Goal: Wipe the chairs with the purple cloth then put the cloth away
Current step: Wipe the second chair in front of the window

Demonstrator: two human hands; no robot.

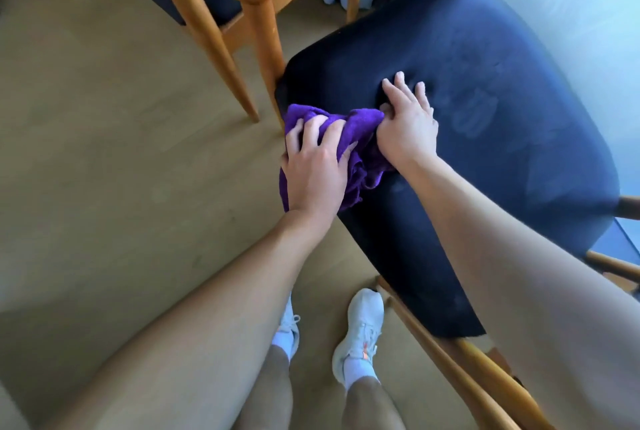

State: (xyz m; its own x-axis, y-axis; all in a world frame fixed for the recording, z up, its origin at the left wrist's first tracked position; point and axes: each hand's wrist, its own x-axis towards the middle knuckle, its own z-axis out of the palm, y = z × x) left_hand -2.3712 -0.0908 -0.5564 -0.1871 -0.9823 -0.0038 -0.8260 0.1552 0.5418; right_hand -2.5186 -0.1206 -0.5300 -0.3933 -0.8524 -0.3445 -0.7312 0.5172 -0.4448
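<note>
The light wood-effect floor (104, 152) fills the left side. At the upper left stands a second chair with tapered wooden legs and a dark seat (207, 38). Just to its right is a rounded wooden frame corner with a round leg (266, 48); this leg stands close against the left edge of the dark navy upholstered chair seat (502, 100). The crumpled purple terry cloth (362, 124) lies on the seat's left front corner, and part of it hangs over the edge. The left hand (315, 169) rests on top of the cloth. Its fingers are spread apart and bent down into the fabric, gripping it against the seat edge. The right hand (408, 124) is just beside the left hand, on the seat surface. Its thumb and one bent finger close on the cloth's right end. Its other fingers are straight, slightly apart, and press into the cushion. Faint lighter smears show on the seat fabric to the right of this hand. Below, between the forearms, a pair of white trainers (362, 325) stands on the floor beside the chair's wooden front rail (450, 370).
</note>
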